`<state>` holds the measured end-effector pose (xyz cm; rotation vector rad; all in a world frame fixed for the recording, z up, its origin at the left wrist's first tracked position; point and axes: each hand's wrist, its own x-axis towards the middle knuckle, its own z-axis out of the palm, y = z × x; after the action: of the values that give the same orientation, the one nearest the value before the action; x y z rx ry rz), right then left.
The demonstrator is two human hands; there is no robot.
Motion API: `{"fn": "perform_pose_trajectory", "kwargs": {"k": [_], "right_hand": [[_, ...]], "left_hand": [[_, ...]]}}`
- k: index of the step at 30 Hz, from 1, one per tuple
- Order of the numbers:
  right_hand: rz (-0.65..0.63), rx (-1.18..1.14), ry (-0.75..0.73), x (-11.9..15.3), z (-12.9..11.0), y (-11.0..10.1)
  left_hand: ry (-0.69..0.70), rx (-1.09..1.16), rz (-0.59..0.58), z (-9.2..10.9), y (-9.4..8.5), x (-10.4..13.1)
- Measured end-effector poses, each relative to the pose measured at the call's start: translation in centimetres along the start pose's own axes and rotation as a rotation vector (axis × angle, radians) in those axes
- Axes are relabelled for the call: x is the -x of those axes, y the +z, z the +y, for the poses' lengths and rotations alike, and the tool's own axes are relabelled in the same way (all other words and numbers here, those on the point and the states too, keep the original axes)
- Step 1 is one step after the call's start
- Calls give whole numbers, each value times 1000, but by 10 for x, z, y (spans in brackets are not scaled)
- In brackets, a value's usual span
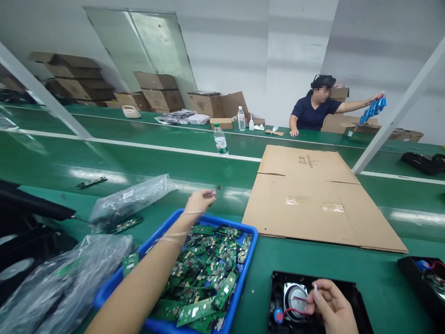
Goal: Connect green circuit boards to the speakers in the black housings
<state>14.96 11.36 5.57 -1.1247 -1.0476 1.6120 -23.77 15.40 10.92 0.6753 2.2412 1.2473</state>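
Head view, left hand (pixel 200 202): above the far rim of the blue tray (pixel 244 273), fingertips pinched on a small dark part (pixel 218 189), too small to identify. Right hand (pixel 330 304): well apart from the left, over the near black casing (pixel 359 301), thumb and fingers clamped on a small white piece (pixel 315 286), which looks like a plug on the red wires (pixel 295 310).

Casing sits open on the green desk (pixel 259 283), just right of the tray. Speaker (pixel 295 297) is in it, blue cylinder (pixel 278 316) beside the speaker, red wires running up to the right hand.

Status, my read: speaker placed, wiring loose, white end not mated to anything visible. No circuit board seen in this casing, but the right hand hides part of it. So I'd call it part-built, still open. Second black casing (pixel 410 273) at the right edge has its own blue part and wires; cut off by the frame, can't judge how complete.

Plenty of stock left: tray is heaped with green circuit boards (pixel 212 260). Plastic bags (pixel 130 199) lie left of it, flat cardboard (pixel 299 204) beyond the casing. Co-worker (pixel 314 111) across the desk holds up a blue bunch (pixel 371 111).
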Motion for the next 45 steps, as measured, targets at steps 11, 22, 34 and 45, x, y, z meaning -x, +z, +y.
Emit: {"fn": "perform_pose_trajectory", "kwargs": {"k": [11, 22, 34, 45], "right_hand": [[-247, 394, -321, 11, -19, -3], [-374, 659, -930, 36, -22, 6], [-275, 767, -1001, 38, -25, 13], [-416, 925, -991, 36, -30, 10]], "left_hand": [[-263, 726, -752, -42, 66, 251], [60, 545, -314, -42, 93, 301], [62, 696, -343, -50, 98, 302], [97, 627, -437, -56, 88, 292]]}}
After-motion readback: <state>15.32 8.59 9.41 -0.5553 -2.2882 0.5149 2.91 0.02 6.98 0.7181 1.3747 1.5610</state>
